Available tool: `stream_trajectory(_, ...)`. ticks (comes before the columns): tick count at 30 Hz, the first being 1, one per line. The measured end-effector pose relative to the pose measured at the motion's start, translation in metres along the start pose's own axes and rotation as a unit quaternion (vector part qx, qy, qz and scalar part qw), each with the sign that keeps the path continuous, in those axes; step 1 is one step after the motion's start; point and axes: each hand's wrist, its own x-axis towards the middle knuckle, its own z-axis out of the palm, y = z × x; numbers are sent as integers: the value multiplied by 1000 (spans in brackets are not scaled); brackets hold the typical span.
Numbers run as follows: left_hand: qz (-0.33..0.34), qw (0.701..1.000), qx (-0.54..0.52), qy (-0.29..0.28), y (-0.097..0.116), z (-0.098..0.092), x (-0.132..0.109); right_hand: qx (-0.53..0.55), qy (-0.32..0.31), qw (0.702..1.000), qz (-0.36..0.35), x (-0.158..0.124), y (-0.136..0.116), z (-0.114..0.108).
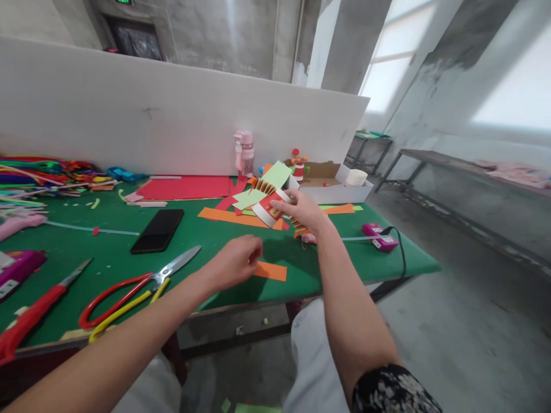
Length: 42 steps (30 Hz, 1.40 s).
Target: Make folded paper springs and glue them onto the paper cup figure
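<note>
My right hand (303, 209) is closed around a red and white paper cup (270, 209), tilted on its side above the table. Folded orange paper strips (263, 186) stick out from the cup on both sides. My left hand (241, 258) is closer to me, its fingers curled together; whatever they may hold is hidden. Just beside and below those fingers, a flat orange paper strip (273, 271) lies on the green tabletop. Behind the cup are a longer orange strip (235, 218) and light green paper pieces (278, 174).
Scissors (161, 274) with red and yellow handles lie at left, near a black phone (158, 230). Red paper sheets (185, 188), a pink bottle (245, 154) and a white box (340, 194) stand farther back. A purple power block (380, 237) with a cable sits at right.
</note>
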Motion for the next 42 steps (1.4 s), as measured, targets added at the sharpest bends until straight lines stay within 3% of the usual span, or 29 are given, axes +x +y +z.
stream_trajectory(2, 47, 990, -122, -46, 12, -7, -35, -24, -8, 1000, 4, -1, 2, 1)
stream_trajectory(3, 67, 980, -162, -98, 18, -6, -51, -40, -16, 999, 1, -2, 2, 4)
stream_trajectory(5, 89, 962, -165, -196, 29, 4, -74, -73, -36, 997, -18, -4, -2, 11)
stream_trajectory(6, 114, 959, -137, -220, 32, 12, -82, -88, -46, 995, -32, -6, -4, 16)
stream_trajectory(10, 210, 944, -111, -229, 38, 34, -89, -165, -83, 979, -92, -7, -7, 39)
stream_trajectory(14, 179, 936, -142, -268, 36, 32, -84, -291, -121, 937, -154, -1, -1, 56)
stream_trajectory(24, 193, 935, -188, -229, 32, 36, -84, -361, -150, 904, -173, 4, 12, 68)
stream_trajectory(28, 180, 929, -255, -197, 25, 20, -87, -390, -105, 896, -185, -5, 3, 63)
stream_trajectory(30, 131, 940, -279, -147, 11, 6, -88, -378, -45, 903, -200, -18, -3, 55)
stream_trajectory(32, 42, 965, -253, -63, -10, -5, -90, -353, -10, 916, -193, -36, -7, 48)
stream_trajectory(35, -72, 991, -107, 43, -45, -13, -92, -355, -80, 925, -110, -65, -2, 46)
stream_trajectory(38, -88, 996, -14, 24, -59, -9, -92, -404, -149, 901, -56, -82, 7, 57)
stream_trajectory(42, -106, 991, 69, -45, -43, 0, -91, -435, -156, 887, 0, -82, 10, 71)
